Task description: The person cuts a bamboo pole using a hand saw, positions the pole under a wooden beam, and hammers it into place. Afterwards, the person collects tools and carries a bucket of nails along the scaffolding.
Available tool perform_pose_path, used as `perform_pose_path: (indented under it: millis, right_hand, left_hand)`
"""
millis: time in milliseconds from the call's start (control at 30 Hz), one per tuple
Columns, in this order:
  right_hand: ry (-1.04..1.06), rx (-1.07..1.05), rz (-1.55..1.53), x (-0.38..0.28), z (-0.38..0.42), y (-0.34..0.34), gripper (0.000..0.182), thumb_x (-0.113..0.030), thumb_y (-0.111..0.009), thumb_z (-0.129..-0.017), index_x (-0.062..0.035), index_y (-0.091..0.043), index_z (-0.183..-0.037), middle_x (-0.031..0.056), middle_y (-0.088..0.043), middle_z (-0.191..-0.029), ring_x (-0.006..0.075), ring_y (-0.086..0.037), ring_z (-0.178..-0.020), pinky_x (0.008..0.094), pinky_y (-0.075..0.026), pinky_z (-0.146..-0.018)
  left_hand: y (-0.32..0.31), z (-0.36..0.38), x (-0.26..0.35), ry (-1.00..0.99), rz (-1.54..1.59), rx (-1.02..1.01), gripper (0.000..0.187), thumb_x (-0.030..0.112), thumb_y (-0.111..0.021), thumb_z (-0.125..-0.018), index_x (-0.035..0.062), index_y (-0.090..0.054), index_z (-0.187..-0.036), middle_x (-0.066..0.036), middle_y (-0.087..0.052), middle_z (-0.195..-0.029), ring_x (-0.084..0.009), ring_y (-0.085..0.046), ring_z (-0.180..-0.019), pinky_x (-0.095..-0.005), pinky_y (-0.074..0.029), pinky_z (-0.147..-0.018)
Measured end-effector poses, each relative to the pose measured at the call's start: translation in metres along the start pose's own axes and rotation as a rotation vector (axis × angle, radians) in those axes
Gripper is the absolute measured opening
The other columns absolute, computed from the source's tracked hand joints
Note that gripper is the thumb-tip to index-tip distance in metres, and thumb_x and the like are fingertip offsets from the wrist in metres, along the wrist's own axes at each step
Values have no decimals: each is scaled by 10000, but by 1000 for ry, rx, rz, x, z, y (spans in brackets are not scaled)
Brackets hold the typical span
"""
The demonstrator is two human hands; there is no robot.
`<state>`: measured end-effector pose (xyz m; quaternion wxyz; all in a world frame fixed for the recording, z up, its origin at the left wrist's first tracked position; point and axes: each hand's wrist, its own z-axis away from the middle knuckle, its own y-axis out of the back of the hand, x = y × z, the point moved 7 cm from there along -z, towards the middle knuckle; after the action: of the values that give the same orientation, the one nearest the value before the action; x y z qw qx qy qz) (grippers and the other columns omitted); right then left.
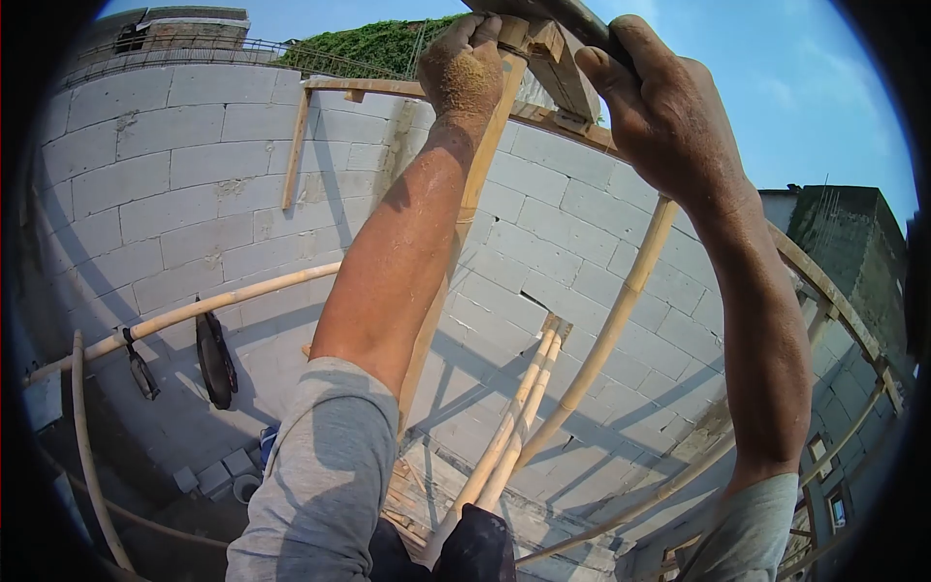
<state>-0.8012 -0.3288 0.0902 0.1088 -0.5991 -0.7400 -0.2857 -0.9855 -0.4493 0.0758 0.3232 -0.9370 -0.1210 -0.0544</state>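
My right hand is closed round a thick dark bar-like handle, which slants up and left past the top edge of the view. My left hand is closed beside the top of an upright wooden post. Its fingertips are hidden, so what they grip cannot be made out. Sawdust-like yellow grains cover the back of that hand. Between the two hands, a short timber piece leans near a horizontal wooden beam.
Grey block walls stand ahead and around. Bamboo poles cross the space: one horizontal at left, one slanting at right, and a pair below. Dark bags hang at left. Loose blocks lie far below.
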Motion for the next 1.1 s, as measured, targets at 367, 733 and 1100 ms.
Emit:
perform_pose_path:
  millis: [367,733,1100]
  right_hand:
    - [-107,-68,6,3,21,15,267,-319,-549,-1019,-71,-527,-923,92,-582,-566,206,-598,-491,353,-454,-456]
    - [-42,-10,36,-8,2,23,363,-384,-506,-1041,-55,-496,-888,77,-487,-498,185,-499,-416,353,-382,-412]
    - [-28,-71,133,-22,-14,1,358,-363,-495,-1044,-39,-501,-893,96,-534,-511,207,-560,-432,344,-425,-398]
  left_hand:
    - [60,100,-24,276,-257,-583,1040,616,-801,-700,0,-374,-1421,-230,-638,-1168,-338,-653,-1061,-411,-528,-940]
    - [54,119,-46,563,-249,-703,771,462,-784,-685,19,-512,-1254,-208,-694,-1004,-330,-696,-945,-428,-544,-862]
    - [56,115,-41,629,-357,-770,772,442,-769,-686,57,-484,-1292,-219,-692,-1052,-360,-687,-1000,-456,-538,-900]
